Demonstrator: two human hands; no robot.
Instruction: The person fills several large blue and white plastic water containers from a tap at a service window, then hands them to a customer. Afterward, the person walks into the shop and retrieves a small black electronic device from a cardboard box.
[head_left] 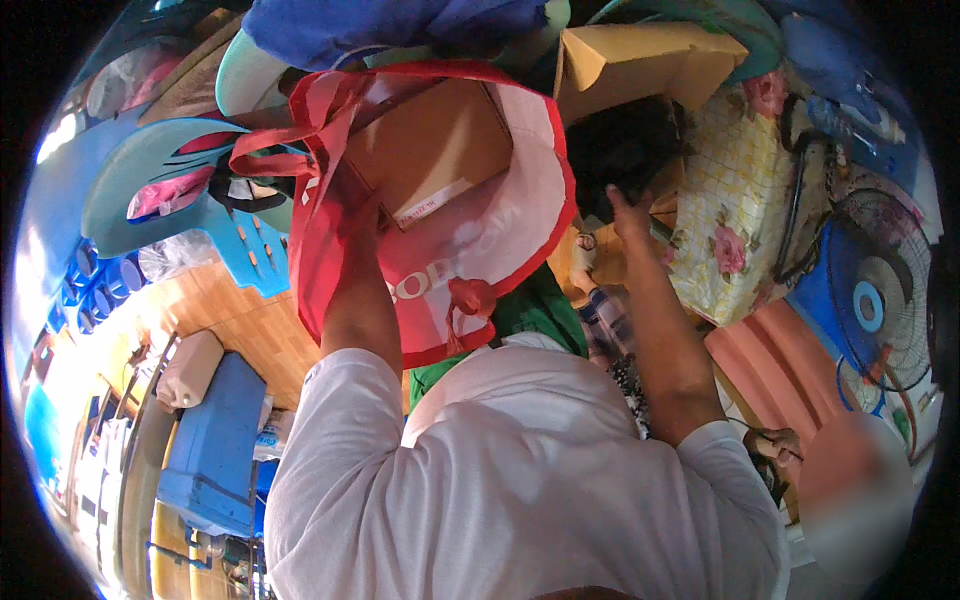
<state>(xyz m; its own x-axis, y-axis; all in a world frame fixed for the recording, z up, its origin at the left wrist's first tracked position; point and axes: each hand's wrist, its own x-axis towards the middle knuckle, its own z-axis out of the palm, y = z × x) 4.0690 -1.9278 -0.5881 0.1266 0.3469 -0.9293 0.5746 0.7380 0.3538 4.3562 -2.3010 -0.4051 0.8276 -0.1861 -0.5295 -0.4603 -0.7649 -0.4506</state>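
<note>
A large red and white shopping bag (545,215) with red straps stands open in front of me. Inside it lies a brown cardboard box (430,150), tilted, with a white label along its near edge. My left hand (357,218) reaches into the bag beside the box's left side; shadow hides its fingers. To the right, my right hand (630,215) is at a bundle of black material (620,150) in an open cardboard carton (640,60). One digit is stretched out against the black material, and the other fingers are mostly hidden.
A turquoise plastic chair (225,235) stands left of the bag. At right are a flower-patterned cover (715,225), a fan (875,300) and salmon-coloured plastic steps or drawers (770,365). A blue cooler box (215,440) is at lower left. Another person sits close at right.
</note>
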